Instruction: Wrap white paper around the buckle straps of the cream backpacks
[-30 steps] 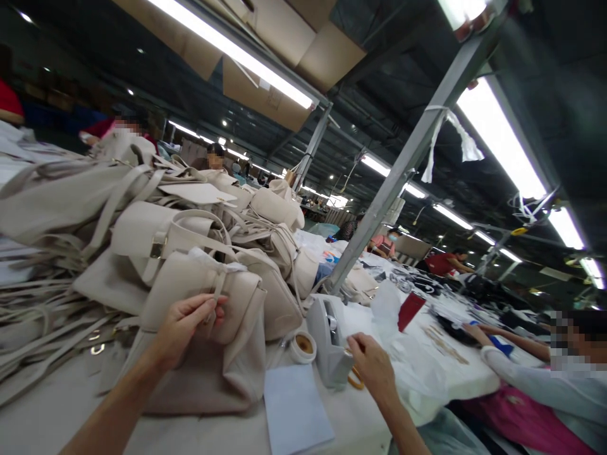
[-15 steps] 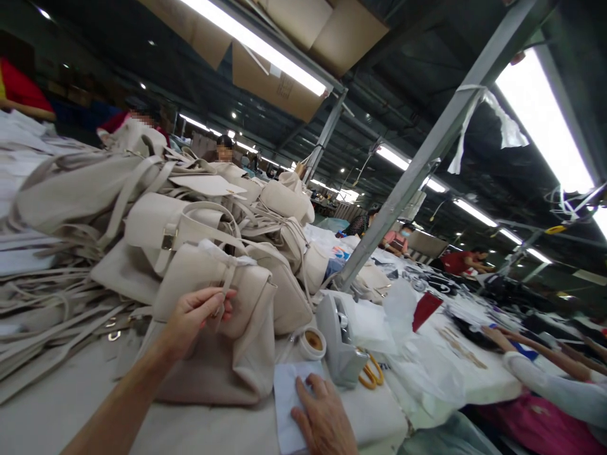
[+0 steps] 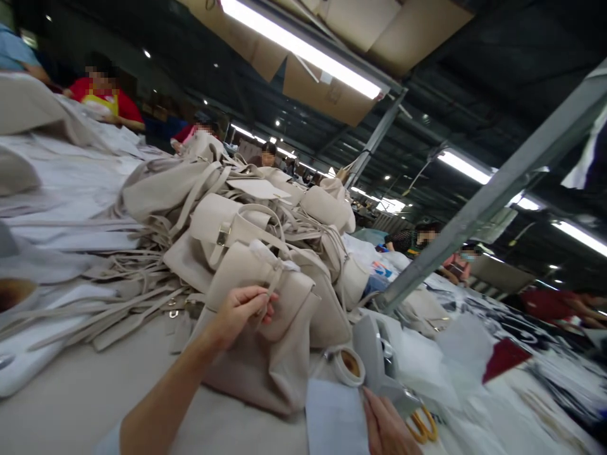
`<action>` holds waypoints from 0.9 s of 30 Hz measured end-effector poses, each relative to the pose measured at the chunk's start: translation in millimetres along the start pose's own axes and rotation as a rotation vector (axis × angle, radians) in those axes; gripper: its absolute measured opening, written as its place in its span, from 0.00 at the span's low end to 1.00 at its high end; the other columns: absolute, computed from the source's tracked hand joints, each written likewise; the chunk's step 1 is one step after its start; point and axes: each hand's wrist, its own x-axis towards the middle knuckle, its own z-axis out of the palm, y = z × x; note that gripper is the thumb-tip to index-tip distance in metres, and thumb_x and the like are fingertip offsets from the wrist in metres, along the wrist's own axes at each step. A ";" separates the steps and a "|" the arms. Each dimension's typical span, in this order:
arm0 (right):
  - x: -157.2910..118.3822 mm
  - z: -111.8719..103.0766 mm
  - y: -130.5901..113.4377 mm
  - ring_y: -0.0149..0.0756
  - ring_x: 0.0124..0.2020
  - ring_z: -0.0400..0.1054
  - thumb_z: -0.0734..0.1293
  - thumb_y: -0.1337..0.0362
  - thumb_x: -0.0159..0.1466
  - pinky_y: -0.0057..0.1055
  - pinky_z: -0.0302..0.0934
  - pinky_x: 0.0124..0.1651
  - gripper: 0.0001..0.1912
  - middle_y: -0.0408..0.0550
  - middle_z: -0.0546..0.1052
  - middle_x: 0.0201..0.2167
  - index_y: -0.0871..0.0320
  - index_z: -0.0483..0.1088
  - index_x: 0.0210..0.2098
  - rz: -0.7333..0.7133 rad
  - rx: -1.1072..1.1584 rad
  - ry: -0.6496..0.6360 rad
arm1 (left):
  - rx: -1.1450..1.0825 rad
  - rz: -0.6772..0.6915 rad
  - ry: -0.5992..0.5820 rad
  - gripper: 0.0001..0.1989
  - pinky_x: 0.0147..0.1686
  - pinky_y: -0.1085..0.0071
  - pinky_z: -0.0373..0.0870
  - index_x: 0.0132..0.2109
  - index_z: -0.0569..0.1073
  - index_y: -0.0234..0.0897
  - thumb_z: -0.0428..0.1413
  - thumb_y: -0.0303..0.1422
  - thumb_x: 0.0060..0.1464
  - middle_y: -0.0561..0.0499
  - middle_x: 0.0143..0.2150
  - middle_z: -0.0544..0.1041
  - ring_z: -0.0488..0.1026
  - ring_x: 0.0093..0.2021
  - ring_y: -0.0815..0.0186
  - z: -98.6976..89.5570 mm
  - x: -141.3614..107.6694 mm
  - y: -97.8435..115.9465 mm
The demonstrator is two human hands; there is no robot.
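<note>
A beige bag (image 3: 284, 354) stands upright on the table in front of me, its flap down. My left hand (image 3: 246, 311) is closed, pinching the narrow strap (image 3: 274, 278) that hangs at the front of the flap. My right hand (image 3: 389, 423) is at the right edge of a white sheet of paper (image 3: 336, 414); its fingers are together, and I cannot make out whether they grip the sheet. Just above the sheet lie a roll of tape (image 3: 349, 366) and a grey tape dispenser (image 3: 379, 354).
Behind the bag is a heap of beige bags (image 3: 161, 189) and loose straps (image 3: 123, 303). Yellow-handled scissors (image 3: 423, 424) lie by the dispenser. A slanted metal post (image 3: 474, 202) rises at right. Several people work around the tables.
The view has turned left, so the bags appear further right. My right hand has moved from lying spread on the paper to its right edge, fingers now together. My left hand keeps its pinch.
</note>
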 end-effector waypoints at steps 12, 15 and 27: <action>37.8 6.3 -30.2 0.48 0.30 0.78 0.49 0.53 0.72 0.35 0.64 0.28 0.30 0.57 0.82 0.29 0.66 0.60 0.64 0.544 -0.161 -0.359 | 0.030 -0.013 0.033 0.18 0.27 0.71 0.72 0.34 0.82 0.34 0.67 0.44 0.40 0.50 0.24 0.78 0.73 0.24 0.67 5.2 -1.2 8.0; 59.3 4.7 -24.1 0.40 0.28 0.77 0.51 0.56 0.72 0.30 0.61 0.28 0.22 0.49 0.81 0.28 0.54 0.71 0.53 0.501 -0.100 -0.454 | 0.043 -0.034 0.044 0.19 0.26 0.71 0.72 0.35 0.82 0.34 0.67 0.45 0.40 0.51 0.24 0.78 0.73 0.24 0.66 4.5 -1.3 8.5; 106.2 -12.4 -14.8 0.48 0.38 0.77 0.64 0.63 0.66 0.35 0.61 0.34 0.09 0.57 0.81 0.36 0.58 0.77 0.37 0.519 -0.263 -0.524 | 0.077 -0.035 0.032 0.21 0.25 0.72 0.72 0.38 0.81 0.33 0.66 0.46 0.42 0.50 0.26 0.78 0.75 0.24 0.66 1.8 -0.3 5.0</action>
